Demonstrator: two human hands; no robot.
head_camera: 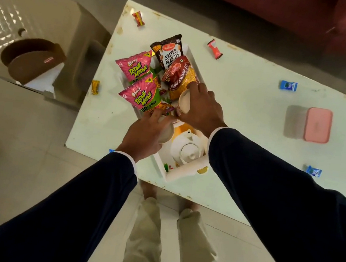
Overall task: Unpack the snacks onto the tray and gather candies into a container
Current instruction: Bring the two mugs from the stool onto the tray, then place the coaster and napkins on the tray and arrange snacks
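A white tray (181, 172) sits on the white table (249, 110). In it lie two pink Tedhe Medhe packets (134, 68), a salted peanuts packet (170, 52) and a red bhujia packet (181, 76). A white teapot (184, 150) stands at the tray's near end. My right hand (202, 110) grips a small white cup (184, 101) above the packets. A second white cup (166, 133) is held by my left hand (144, 133) beside the teapot. Wrapped candies lie scattered: red-yellow (138, 18), red (215, 49), blue (288, 85), blue (313, 171), yellow (95, 87).
A container with a pink lid (317, 125) stands on the table's right side. A beige plastic stool (49, 22) at the left carries a brown round box (34, 60). A red sofa (297, 12) runs behind the table. My legs (173, 243) stand at the near edge.
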